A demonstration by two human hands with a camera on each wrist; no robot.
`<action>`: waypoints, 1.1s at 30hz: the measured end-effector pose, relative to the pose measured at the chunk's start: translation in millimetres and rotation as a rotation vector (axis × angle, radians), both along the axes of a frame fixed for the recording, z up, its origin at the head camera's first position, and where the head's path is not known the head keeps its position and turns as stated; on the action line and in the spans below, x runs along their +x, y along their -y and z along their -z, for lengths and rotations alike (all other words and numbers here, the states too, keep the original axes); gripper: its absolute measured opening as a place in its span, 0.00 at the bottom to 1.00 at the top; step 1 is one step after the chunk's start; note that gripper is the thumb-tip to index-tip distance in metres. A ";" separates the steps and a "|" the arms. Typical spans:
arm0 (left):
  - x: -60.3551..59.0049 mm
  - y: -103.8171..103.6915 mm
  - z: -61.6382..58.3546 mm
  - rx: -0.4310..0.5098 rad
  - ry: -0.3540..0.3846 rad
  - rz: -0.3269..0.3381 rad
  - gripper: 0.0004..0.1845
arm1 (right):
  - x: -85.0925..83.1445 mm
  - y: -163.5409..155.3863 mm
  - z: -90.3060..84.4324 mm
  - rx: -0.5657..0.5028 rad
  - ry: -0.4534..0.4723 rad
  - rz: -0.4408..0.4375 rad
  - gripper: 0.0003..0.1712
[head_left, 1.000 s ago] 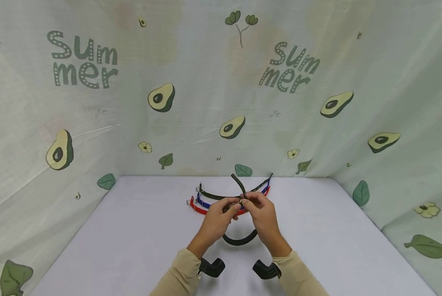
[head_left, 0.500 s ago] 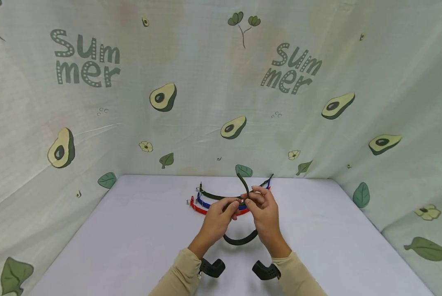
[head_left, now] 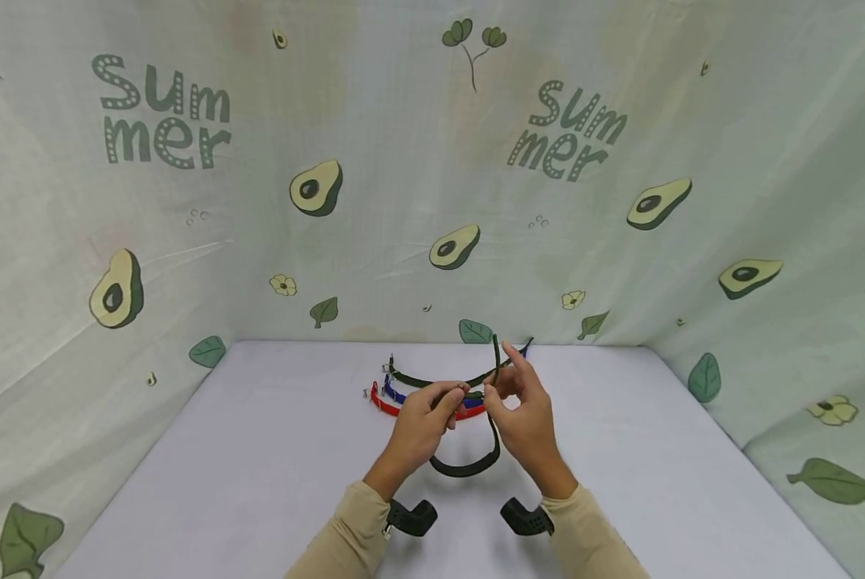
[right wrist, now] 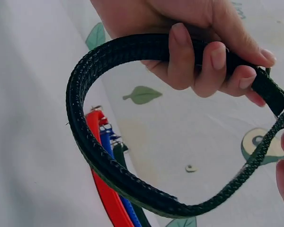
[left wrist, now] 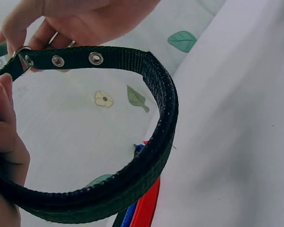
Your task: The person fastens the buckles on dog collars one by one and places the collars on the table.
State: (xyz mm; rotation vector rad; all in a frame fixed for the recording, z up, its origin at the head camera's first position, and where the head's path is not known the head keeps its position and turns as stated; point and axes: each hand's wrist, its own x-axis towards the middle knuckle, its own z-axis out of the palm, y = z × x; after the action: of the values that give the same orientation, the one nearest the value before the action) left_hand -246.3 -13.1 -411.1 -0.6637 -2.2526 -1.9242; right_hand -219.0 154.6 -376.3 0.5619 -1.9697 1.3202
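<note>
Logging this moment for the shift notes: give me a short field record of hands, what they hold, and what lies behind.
left hand: fingers curled round the buckle end of the dark green collar
right hand: pinches the collar's free end, which points up
collar shape: open loop hanging below both hands
behind hands: red collar, blue collar and another green collar lying flat on the table

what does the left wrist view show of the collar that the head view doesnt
Only the left wrist view shows the metal eyelets punched in the dark green collar.

Only the head view shows the left hand and right hand together, and the collar's free end sticking up.

Both show the red collar and blue collar lying on the table.
</note>
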 end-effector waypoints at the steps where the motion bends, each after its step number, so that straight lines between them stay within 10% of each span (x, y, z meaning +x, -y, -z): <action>1: -0.3 0.6 -1.1 -0.001 -0.009 -0.003 0.14 | 0.5 -0.1 -1.1 0.012 -0.007 0.001 0.37; 33: 1.7 5.3 -8.6 0.125 -0.022 -0.028 0.15 | 0.9 -2.5 -2.3 -0.103 -0.027 -0.108 0.16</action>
State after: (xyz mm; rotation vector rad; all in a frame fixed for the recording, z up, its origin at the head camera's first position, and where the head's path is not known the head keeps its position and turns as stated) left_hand -244.6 -18.3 -402.5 -0.6294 -2.0965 -2.0145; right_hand -218.1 157.1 -374.0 0.6398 -1.8598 1.4639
